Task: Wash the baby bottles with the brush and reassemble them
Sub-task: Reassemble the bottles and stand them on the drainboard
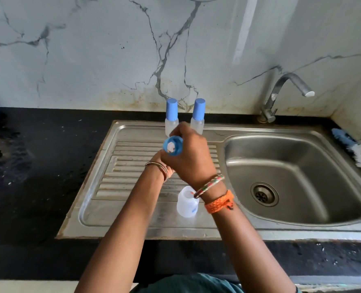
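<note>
Above the draining board my right hand (191, 154) grips a blue bottle cap assembly (172, 145), its open underside turned towards me. My left hand (161, 166) sits under the right hand, mostly hidden, and touches the same blue piece from below. An open, uncapped clear bottle (187, 205) stands upright on the draining board, just under my right wrist. Two capped bottles (171, 117) (198, 117) with blue caps stand side by side at the back of the sink unit. The blue-and-white bottle brush (353, 148) lies on the counter right of the basin.
The steel sink unit (120, 208) has a ribbed draining board on the left and a basin (291, 176) with a drain on the right. A chrome tap (281, 96) rises behind the basin. Black counter surrounds it; cloth items lie at the far left edge.
</note>
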